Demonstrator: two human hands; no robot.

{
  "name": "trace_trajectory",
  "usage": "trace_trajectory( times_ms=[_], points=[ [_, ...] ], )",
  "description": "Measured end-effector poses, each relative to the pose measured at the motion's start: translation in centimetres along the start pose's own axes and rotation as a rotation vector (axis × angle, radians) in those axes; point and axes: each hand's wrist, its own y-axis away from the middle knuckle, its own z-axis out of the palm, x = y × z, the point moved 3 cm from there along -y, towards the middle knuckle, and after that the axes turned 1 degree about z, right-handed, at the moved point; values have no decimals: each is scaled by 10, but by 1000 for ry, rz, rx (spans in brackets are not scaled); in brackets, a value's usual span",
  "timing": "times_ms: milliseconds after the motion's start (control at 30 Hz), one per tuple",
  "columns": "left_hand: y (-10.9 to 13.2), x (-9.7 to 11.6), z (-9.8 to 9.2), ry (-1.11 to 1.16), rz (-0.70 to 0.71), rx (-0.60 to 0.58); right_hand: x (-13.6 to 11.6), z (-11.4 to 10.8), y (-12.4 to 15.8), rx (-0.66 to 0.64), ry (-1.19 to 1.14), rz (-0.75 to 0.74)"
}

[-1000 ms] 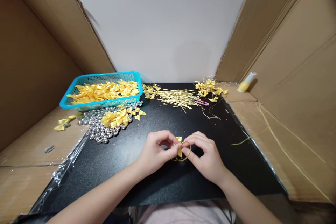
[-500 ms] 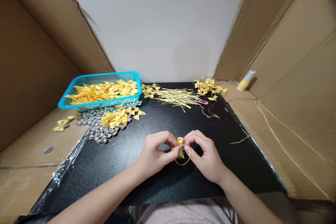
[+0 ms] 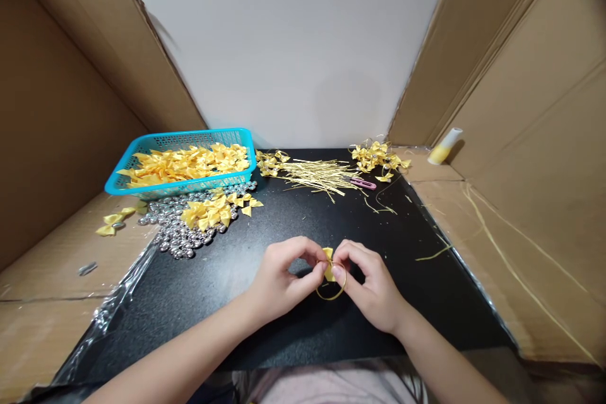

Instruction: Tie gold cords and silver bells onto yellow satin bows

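From the head camera, the left hand (image 3: pixel 279 278) and right hand (image 3: pixel 374 284) meet over the black desk (image 3: pixel 265 334), well in front of the blue basket (image 3: pixel 142 188) and to its right. Both hands are closed to a fingertip pinch, thumb against forefinger, on a small yellow bow (image 3: pixel 327 266), with the other fingers curled loosely. A thin gold wire (image 3: pixel 331 297) hangs from the bow in a loop between the two hands. The bow looks very light, soft and easy to crush, so its gathered middle seems the best place to hold it, not the flared ends. The wire looks springy and quick to kink, best gripped close to the bow. The basket is heaped with more yellow bows. Silver bells (image 3: pixel 177 237) lie just in front of the basket, gold strands (image 3: pixel 317 173) just to its right, then a pink clip (image 3: pixel 363 184). A small bottle (image 3: pixel 445 146) lies far to the basket's right, against the cardboard.
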Motion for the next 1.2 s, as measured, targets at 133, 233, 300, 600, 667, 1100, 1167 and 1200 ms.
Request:
trace_trajectory(
  times_ms=[133,233,300,600,667,1100,1167,1200],
  points=[
    [0,-2,3,70,-89,-38,-1,0,0,15,67,-44],
    [1,-5,6,172,-201,-79,-2,0,0,29,118,-89],
    [3,-7,7,241,-275,-99,-3,0,0,33,132,-106],
    [7,-23,18,812,-669,-49,1,2,0,24,134,-94],
    [8,-27,20,897,-754,-53,2,3,-1,21,137,-87],
    [14,-29,22,932,-899,-147,2,2,0,5,155,-72],
    [14,-29,22,930,-891,-137,3,3,0,-1,144,-56],
    [13,-29,22,931,-888,-131,4,3,0,-7,131,-44]
  ],
)
